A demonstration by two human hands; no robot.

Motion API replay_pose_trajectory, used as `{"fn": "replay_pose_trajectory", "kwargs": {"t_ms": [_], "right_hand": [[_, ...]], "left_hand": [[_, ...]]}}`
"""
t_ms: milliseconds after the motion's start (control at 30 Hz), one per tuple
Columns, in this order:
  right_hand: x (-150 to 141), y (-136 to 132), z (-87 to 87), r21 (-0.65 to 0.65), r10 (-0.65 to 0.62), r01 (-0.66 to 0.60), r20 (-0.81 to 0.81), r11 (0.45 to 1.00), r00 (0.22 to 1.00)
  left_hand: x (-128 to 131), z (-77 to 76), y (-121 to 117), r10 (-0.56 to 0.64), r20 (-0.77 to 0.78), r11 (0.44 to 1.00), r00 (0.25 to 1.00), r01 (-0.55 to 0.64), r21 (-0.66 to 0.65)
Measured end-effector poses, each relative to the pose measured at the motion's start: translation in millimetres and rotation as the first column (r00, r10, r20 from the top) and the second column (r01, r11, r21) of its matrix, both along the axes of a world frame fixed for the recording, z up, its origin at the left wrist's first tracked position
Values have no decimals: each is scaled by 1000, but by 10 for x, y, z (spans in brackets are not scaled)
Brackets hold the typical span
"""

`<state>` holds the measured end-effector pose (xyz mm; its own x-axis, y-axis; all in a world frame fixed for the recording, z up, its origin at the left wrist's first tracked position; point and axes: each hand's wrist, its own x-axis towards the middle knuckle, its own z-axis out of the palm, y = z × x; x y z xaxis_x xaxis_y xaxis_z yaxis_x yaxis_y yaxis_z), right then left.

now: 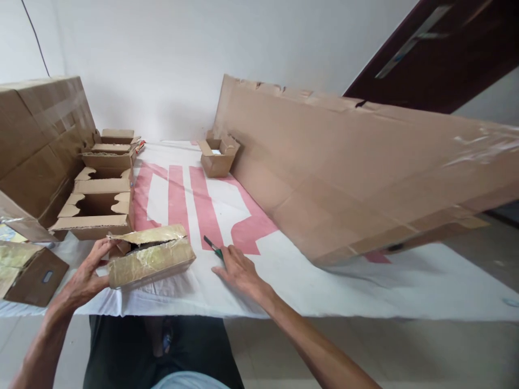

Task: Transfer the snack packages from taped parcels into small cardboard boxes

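Observation:
A small cardboard box covered in shiny tape point(151, 261) lies on the white-and-red sheet point(284, 270), its top flap slit and partly lifted. My left hand point(87, 275) grips the box's left end with fingers curled round it. My right hand point(239, 268) rests on the sheet to the right of the box, its fingers closed on a green-handled cutter point(213, 247) whose blade points up and to the left.
A row of several open small cardboard boxes point(99, 202) stands at the left beside a big carton point(36, 146). Another taped box point(28, 270) sits at the near left. One open box point(218, 155) is at the back. A long flattened cardboard sheet point(357, 173) leans across the right.

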<state>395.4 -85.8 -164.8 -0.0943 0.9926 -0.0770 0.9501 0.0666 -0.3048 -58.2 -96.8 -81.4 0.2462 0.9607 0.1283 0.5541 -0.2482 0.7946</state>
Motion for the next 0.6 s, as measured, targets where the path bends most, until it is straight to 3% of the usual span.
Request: {"fn": "replay_pose_trajectory", "kwargs": {"t_ms": [100, 200, 233, 300, 367, 433, 500, 600], "right_hand": [[104, -18, -84, 80, -51, 64, -154, 995, 987], [162, 48, 213, 163, -60, 131, -382, 978, 922], [166, 72, 396, 170, -4, 86, -432, 982, 902], [133, 112, 839, 149, 233, -180, -564, 972, 793], [39, 157, 1301, 183, 461, -443, -571, 878, 679], [-96, 222, 1687, 202, 615, -609, -502, 767, 608], [-237, 311, 1948, 197, 698, -692, -417, 694, 582], [-400, 448, 2124, 144, 749, -744, -277, 652, 602]], "left_hand": [[-2, -44, -18, 5, -16, 1000, 1000, -4, 21], [6, -41, -37, 7, -33, 999, 999, -5, 49], [12, -31, -43, 7, -40, 998, 999, -4, 58], [29, -5, -56, 4, -54, 998, 999, 0, 68], [52, 23, -72, -1, -58, 997, 998, 5, 72], [80, 42, -93, -9, -44, 997, 999, 13, 81], [107, 52, -119, -23, -23, 996, 999, 25, 91], [133, 61, -146, -47, -18, 994, 999, 49, 99]]}}
